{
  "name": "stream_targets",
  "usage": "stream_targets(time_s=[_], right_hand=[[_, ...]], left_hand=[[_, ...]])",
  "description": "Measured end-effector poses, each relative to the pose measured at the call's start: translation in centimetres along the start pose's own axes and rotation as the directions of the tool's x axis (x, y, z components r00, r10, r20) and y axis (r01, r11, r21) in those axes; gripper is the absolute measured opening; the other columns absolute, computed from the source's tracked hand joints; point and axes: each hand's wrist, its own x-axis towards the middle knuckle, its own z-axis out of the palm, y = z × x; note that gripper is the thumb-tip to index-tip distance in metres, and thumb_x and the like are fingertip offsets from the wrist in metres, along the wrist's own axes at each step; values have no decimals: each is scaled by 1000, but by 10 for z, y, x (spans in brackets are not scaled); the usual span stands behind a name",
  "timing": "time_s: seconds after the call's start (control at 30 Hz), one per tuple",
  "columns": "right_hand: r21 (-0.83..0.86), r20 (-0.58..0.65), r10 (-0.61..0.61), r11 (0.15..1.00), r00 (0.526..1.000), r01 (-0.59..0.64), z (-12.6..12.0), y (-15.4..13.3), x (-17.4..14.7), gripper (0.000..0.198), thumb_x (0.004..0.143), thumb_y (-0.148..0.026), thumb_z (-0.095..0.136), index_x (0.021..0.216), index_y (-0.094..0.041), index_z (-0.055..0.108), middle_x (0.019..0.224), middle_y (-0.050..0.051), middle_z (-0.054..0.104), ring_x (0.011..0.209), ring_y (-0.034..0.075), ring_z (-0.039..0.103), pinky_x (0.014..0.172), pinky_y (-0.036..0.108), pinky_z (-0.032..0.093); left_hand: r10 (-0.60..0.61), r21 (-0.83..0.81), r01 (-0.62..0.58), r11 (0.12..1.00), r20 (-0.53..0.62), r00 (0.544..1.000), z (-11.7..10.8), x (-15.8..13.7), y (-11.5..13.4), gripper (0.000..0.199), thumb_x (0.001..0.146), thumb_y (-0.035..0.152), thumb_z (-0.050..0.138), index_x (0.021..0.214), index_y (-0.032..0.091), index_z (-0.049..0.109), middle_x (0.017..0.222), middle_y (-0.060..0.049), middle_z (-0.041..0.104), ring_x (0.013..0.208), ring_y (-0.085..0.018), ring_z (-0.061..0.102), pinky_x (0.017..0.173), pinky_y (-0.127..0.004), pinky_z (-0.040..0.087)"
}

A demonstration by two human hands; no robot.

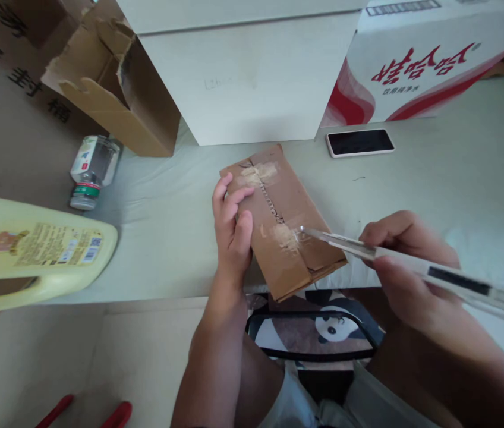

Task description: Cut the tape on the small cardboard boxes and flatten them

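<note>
A small brown cardboard box (279, 255) lies at a slant near the front edge of the covered surface, with torn tape patches along its middle seam. My left hand (233, 223) grips its left side, fingertips bent onto the top face. In my right hand (408, 261) is a white utility knife (439, 274) with a dark strip along its handle. Its slim metal blade points left, and the tip meets or hovers just over the lower tape patch; contact is hard to judge. My right thumb and fingers are closed around the front of the handle.
Behind the box stands a white carton (252, 83), with a red-and-white carton (412, 71) beside it. A phone (359, 142) lies in front of them. At left are an open cardboard box (145, 113), a plastic bottle (94, 169) and a large yellow jug (51, 238).
</note>
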Motion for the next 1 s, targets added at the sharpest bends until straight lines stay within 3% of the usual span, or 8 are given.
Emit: stream_targets(time_s=[0.1, 0.23, 0.33, 0.67, 0.8, 1.0], right_hand=[[-151, 7, -61, 987, 998, 61, 3, -8, 3, 3, 94, -26, 64, 94, -28, 62, 61, -5, 59, 49, 12, 50, 47, 28, 36], [-300, 94, -150, 938, 984, 171, 4, -9, 11, 9, 90, -21, 67, 97, -26, 67, 68, -4, 68, 53, 11, 60, 49, 25, 42], [-285, 118, -195, 933, 974, 221, 2, -5, 12, 7, 91, -23, 64, 96, -25, 68, 67, -3, 70, 52, 11, 61, 49, 24, 44], [-258, 40, -123, 958, 992, 129, 4, -5, 12, 14, 89, -21, 57, 84, -23, 70, 51, -5, 62, 42, 10, 55, 41, 23, 38], [-205, 122, -81, 973, 989, 105, 5, -9, 13, 10, 88, -23, 61, 85, -25, 70, 57, -4, 67, 43, 11, 56, 41, 25, 38], [-59, 169, -73, 995, 983, 84, -2, -3, 2, 19, 93, -28, 57, 78, -28, 69, 55, -2, 63, 43, 14, 52, 45, 30, 38]], left_hand=[[-5, 2, 5, 1000, 5, 1000, 0, 0, 0, 44, 101, 56, 42, 120, 25, 67, 155, -9, 46, 154, -32, 33, 128, -56, 23], [5, -18, -5, 1000, 3, 1000, 1, -1, -1, 42, 101, 54, 43, 121, 26, 67, 156, -8, 46, 154, -31, 33, 128, -54, 25], [8, -19, -8, 1000, 0, 1000, 1, -1, -1, 41, 102, 53, 43, 121, 27, 67, 156, -8, 45, 155, -30, 32, 128, -52, 25], [-3, 11, 3, 1000, -13, 1000, 2, 0, 1, 40, 101, 54, 42, 116, 27, 68, 154, -6, 47, 154, -29, 33, 129, -50, 25], [4, -2, -4, 1000, -33, 999, 2, 0, 1, 40, 100, 53, 43, 113, 25, 68, 153, -7, 49, 153, -30, 35, 129, -51, 24], [0, 17, 1, 1000, -37, 999, 4, 2, 3, 44, 99, 56, 42, 114, 25, 68, 152, -7, 50, 152, -31, 36, 129, -51, 24]])
